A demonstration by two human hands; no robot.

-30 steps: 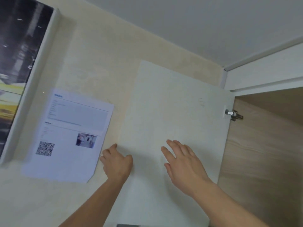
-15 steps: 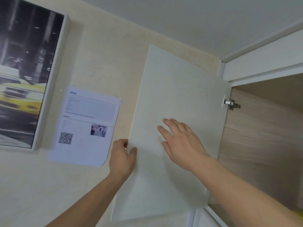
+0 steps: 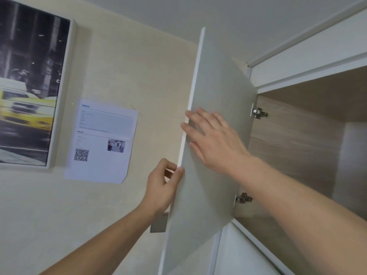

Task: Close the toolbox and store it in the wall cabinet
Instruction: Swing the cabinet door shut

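Note:
The wall cabinet's pale door (image 3: 216,92) stands swung partway out from the wall, hinged on its right side. My left hand (image 3: 161,187) pinches the door's free left edge between thumb and fingers. My right hand (image 3: 214,139) lies flat with spread fingers on the door's inner face. The cabinet interior (image 3: 297,147) is wood-lined, and the part I can see holds nothing. The toolbox is not in view.
Two metal hinges (image 3: 258,113) (image 3: 243,198) join the door to the cabinet side. A printed sheet with a QR code (image 3: 103,141) and a framed taxi picture (image 3: 29,86) hang on the wall at left. A closed lower door (image 3: 238,255) sits beneath the open cabinet.
The door has swung away from the wall toward the cabinet opening. My left hand moved from beside the door to gripping its edge. My right hand stayed flat on the door.

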